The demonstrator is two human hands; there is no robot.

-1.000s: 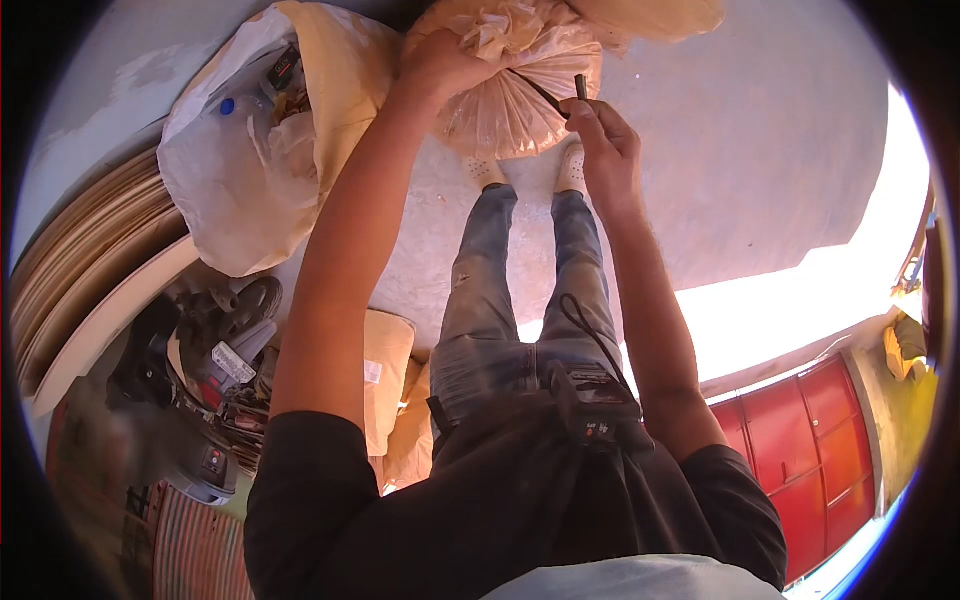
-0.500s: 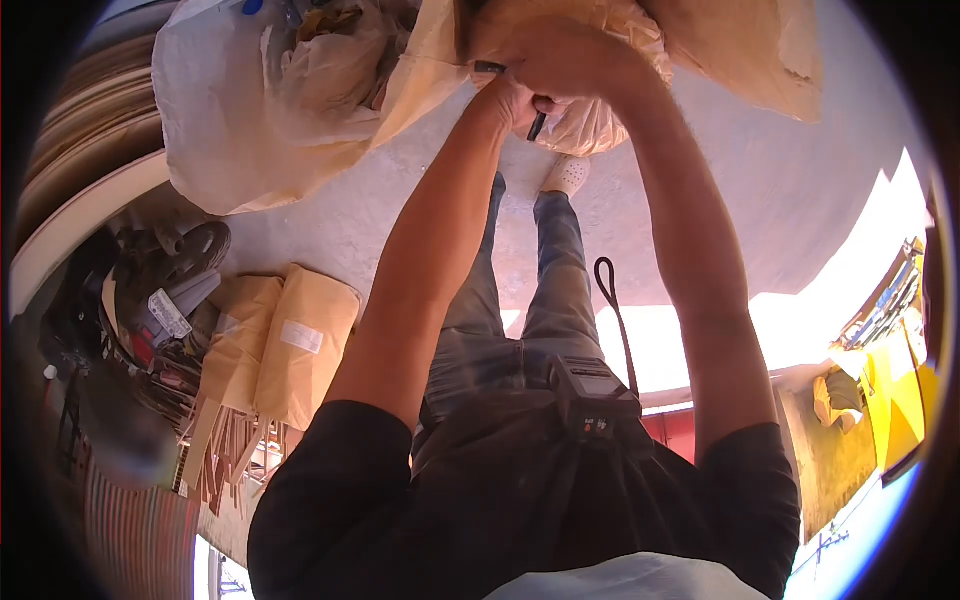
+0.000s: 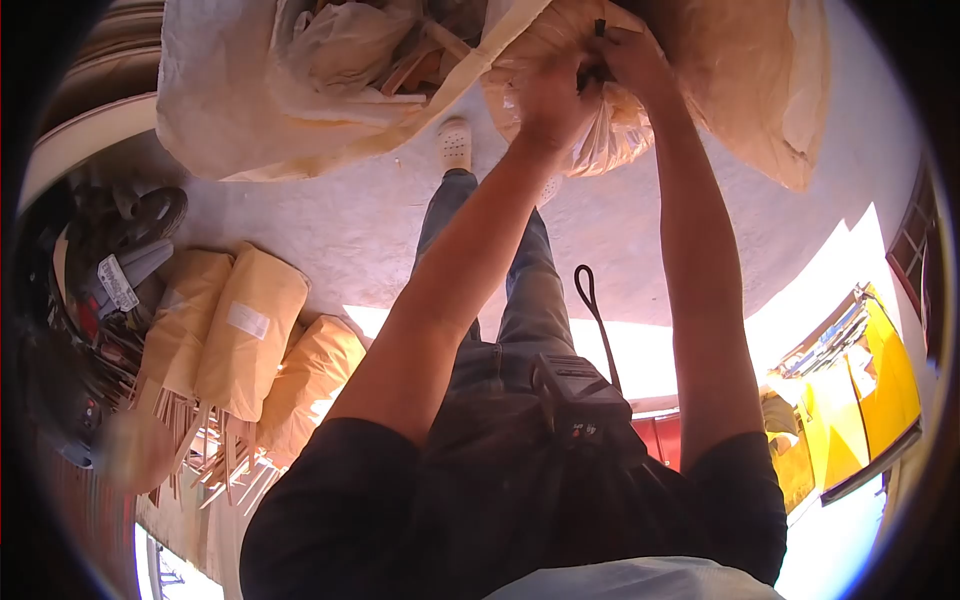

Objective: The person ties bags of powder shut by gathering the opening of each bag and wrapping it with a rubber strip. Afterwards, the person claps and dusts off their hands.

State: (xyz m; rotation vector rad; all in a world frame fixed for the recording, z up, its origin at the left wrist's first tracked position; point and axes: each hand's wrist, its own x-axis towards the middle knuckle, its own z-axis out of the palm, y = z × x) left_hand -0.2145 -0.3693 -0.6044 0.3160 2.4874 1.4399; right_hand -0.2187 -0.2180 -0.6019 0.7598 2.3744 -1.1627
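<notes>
A full, translucent plastic bag [image 3: 612, 135] stands at the top centre, its gathered neck between my hands. My left hand [image 3: 553, 100] is closed at the neck, over a dark strip [image 3: 590, 75] that shows only in part. Just to the right, my right hand [image 3: 632, 62] pinches the dark strip, whose end sticks up above the fingers. How the strip runs round the neck is hidden by the hands.
An open white sack [image 3: 240, 110] with scraps inside stands at the upper left. A large brown bag [image 3: 755, 80] is at the upper right. Brown paper packages [image 3: 245, 330] and thin wooden strips lie at the lower left. Yellow panels [image 3: 865, 385] stand at the right.
My hands were apart with the strip stretched between them, then crossed at the bag's neck. Now they are side by side there. The view has shifted, with more of the packages showing.
</notes>
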